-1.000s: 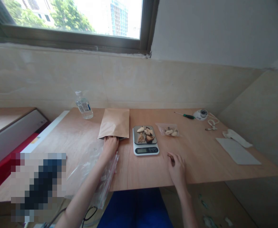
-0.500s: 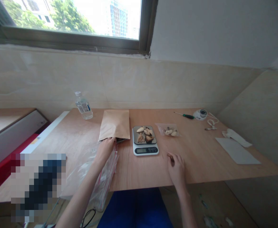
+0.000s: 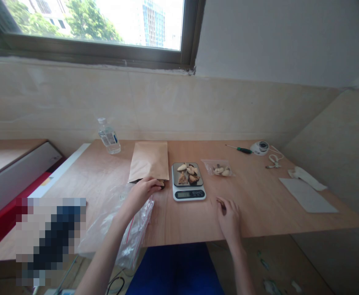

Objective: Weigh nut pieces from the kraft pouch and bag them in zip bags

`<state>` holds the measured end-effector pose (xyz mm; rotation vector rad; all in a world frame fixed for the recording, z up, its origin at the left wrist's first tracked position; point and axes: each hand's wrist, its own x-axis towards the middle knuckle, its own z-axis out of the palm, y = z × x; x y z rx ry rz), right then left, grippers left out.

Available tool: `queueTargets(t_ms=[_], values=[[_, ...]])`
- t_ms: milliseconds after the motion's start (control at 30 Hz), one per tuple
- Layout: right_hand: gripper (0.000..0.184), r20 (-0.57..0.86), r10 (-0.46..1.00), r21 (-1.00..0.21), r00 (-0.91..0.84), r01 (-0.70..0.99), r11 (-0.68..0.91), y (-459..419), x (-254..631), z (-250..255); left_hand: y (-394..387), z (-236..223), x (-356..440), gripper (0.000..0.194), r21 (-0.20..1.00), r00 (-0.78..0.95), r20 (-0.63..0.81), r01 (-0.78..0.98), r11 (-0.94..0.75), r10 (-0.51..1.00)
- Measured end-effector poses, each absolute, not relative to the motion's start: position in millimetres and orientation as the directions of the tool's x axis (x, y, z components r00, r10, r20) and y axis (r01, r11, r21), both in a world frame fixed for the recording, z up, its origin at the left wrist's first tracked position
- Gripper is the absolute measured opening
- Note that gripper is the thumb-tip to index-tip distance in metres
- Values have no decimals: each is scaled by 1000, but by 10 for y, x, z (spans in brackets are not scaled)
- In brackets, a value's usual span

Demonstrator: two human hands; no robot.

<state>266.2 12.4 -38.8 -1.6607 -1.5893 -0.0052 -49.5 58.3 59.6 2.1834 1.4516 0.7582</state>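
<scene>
My left hand (image 3: 141,193) is at the lower right corner of a kraft paper envelope (image 3: 148,162), its fingertips closed on a small dark-and-tan dried mushroom piece (image 3: 160,183) at the envelope's mouth. Under my left forearm lies a large clear zip bag (image 3: 130,233) with a red line. To the right stands a digital kitchen scale (image 3: 188,193) with several dried mushroom pieces (image 3: 187,174) on its metal top. My right hand (image 3: 229,219) rests on the plywood table (image 3: 259,205), fingers curled together, nearest to the scale.
A small clear bag of dried pieces (image 3: 217,168) lies beyond my right hand. Further back are a water bottle (image 3: 108,137), a screwdriver (image 3: 243,150) and a white coiled item (image 3: 259,148). A grey sheet (image 3: 307,196) and white cloth (image 3: 306,179) lie at the right.
My left hand has moved right along the envelope's mouth, and the dried piece now shows at its fingertips. The envelope has shifted slightly. My right hand has hardly moved.
</scene>
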Motion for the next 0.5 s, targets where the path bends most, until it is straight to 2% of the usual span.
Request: queueTargets(t_ms=[200, 500], values=[[26, 524, 827, -535, 205, 834, 133, 118, 2651, -385, 744, 583, -279, 22, 706, 433, 163, 577, -411, 887], [24, 519, 831, -539, 203, 832, 134, 117, 2648, -382, 1101, 320, -125, 23, 629, 358, 292, 627, -460, 887]])
